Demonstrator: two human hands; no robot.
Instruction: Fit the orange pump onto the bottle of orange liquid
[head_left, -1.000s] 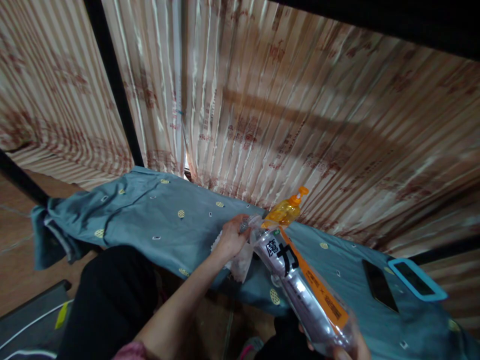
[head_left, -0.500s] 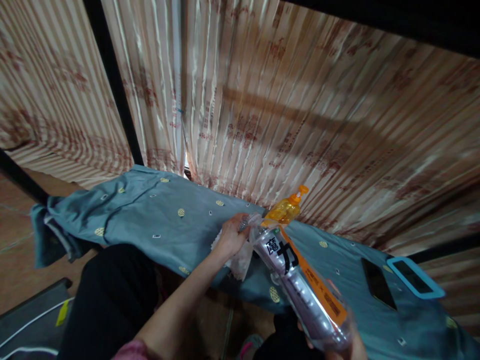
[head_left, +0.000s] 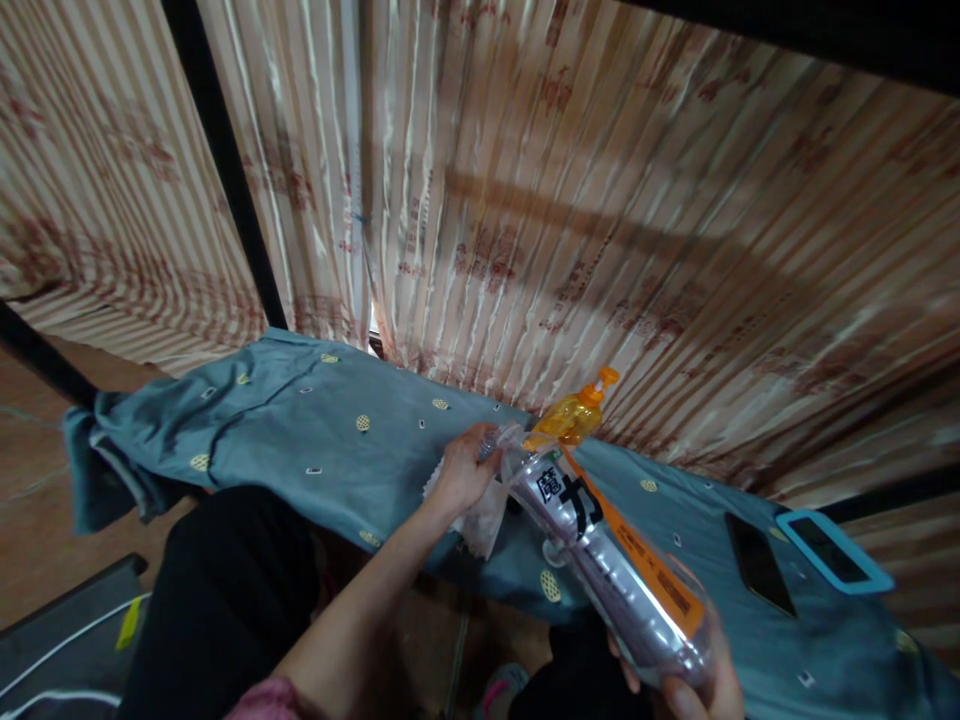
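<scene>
My right hand (head_left: pixel 690 680) grips the base of a clear plastic bottle (head_left: pixel 607 565) with an orange label and black characters, tilted so its neck points up and left. My left hand (head_left: pixel 461 475) is closed around the bottle's neck and cap, with a crumpled white cloth or tissue (head_left: pixel 480 515) under the fingers. Both hands are held over the front edge of a bed covered in a blue-grey patterned sheet (head_left: pixel 300 440). Right behind the bottle's neck stands an orange pump bottle (head_left: pixel 574 415) on the bed.
A black phone (head_left: pixel 757 578) and a device in a light-blue case (head_left: pixel 829 552) lie on the sheet at the right. Striped curtains (head_left: pixel 570 230) hang behind the bed. A black frame post (head_left: pixel 225 170) stands at the left. My dark-trousered knee (head_left: pixel 225 590) is below.
The bottle and my right hand have shifted slightly up and right; more of the right hand's fingers show. The left hand stays at the neck.
</scene>
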